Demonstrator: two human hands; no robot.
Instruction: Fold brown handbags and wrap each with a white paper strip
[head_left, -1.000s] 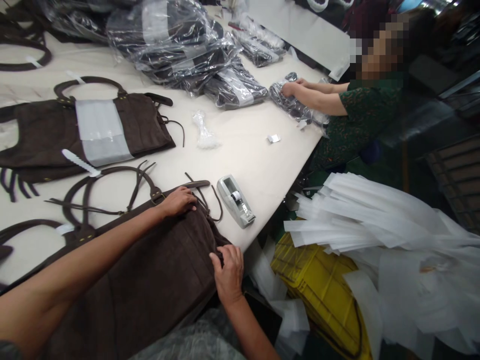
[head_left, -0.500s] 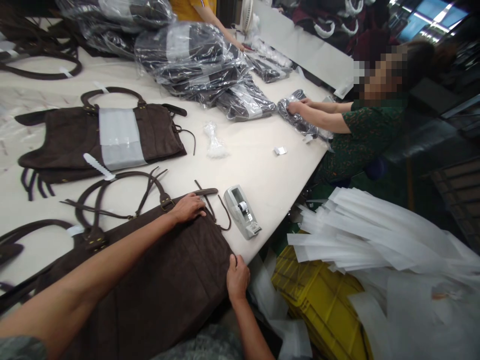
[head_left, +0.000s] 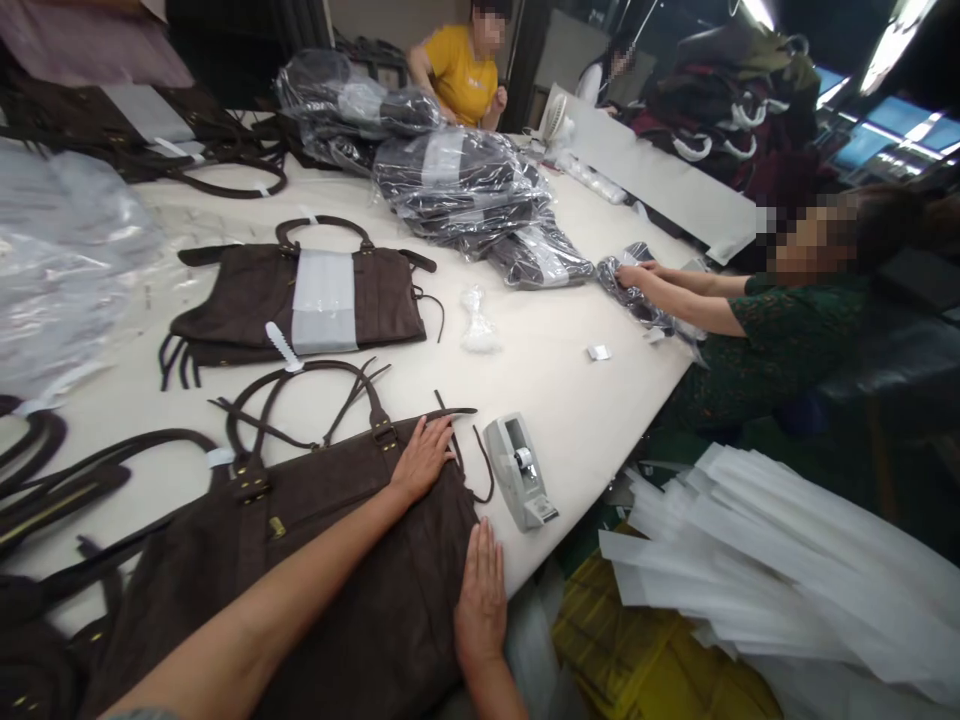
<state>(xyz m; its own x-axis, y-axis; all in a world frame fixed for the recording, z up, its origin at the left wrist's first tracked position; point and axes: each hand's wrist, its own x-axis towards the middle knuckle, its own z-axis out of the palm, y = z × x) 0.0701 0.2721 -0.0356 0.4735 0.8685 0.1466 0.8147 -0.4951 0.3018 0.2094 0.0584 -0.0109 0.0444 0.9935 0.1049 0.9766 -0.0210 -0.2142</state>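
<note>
A dark brown handbag (head_left: pixel 352 580) lies flat at the table's near edge, its looped handles pointing away from me. My left hand (head_left: pixel 424 462) rests with outstretched fingers on the bag's upper right corner, holding nothing. Against the right side edge my right hand (head_left: pixel 481 592) lies flat, fingers straight and touching the bag. A grey tape dispenser (head_left: pixel 519 470) stands just beyond both hands. On one handle sits a white toothed strap (head_left: pixel 283 346). Farther back is a second brown handbag (head_left: pixel 390 295) wrapped with a pale band (head_left: pixel 323 300).
Plastic-wrapped bags (head_left: pixel 461 190) are piled at the back of the white table (head_left: pixel 555 385). A bundle of small clear items (head_left: pixel 478 320) lies mid-table. At right, a co-worker in green (head_left: pixel 795 290) handles a wrapped bag. White sheets (head_left: pixel 765 550) overhang a yellow crate (head_left: pixel 645 640) below.
My right hand has gone from gripping the bag's side edge to lying flat against it with straight fingers. The left hand stays on the upper corner. The view has shifted, showing more at left and back.
</note>
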